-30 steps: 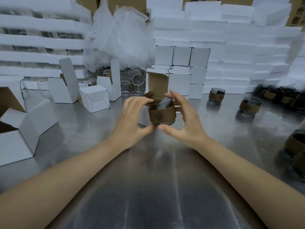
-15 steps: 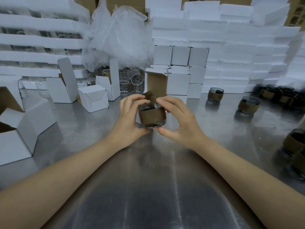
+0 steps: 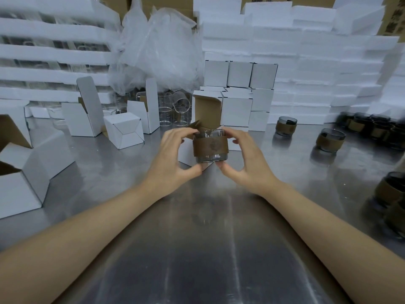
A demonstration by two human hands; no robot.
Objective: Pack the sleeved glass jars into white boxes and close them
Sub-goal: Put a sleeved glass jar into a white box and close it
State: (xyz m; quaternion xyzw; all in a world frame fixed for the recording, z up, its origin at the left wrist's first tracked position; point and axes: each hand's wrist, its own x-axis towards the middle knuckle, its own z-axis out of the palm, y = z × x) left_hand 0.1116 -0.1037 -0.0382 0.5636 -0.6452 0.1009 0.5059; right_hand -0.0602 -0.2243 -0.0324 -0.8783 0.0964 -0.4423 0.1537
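Holding the squat clear glass jar with its brown sleeve (image 3: 210,148) between both hands, we have our left hand (image 3: 173,159) and right hand (image 3: 247,163) clamped on it from either side, thumbs at the base and fingers curled up to the rim. The jar is just in front of the open white cardboard box with the brown inside (image 3: 207,110), not yet in it. We judge the job partly done. A stack of closed white boxes (image 3: 240,74) stands at the back, while several sleeved jars (image 3: 329,140) wait on the steel table (image 3: 197,249) to our right. More open empty boxes (image 3: 81,119) stand to our left. This jar needs lowering in and the flaps closing.
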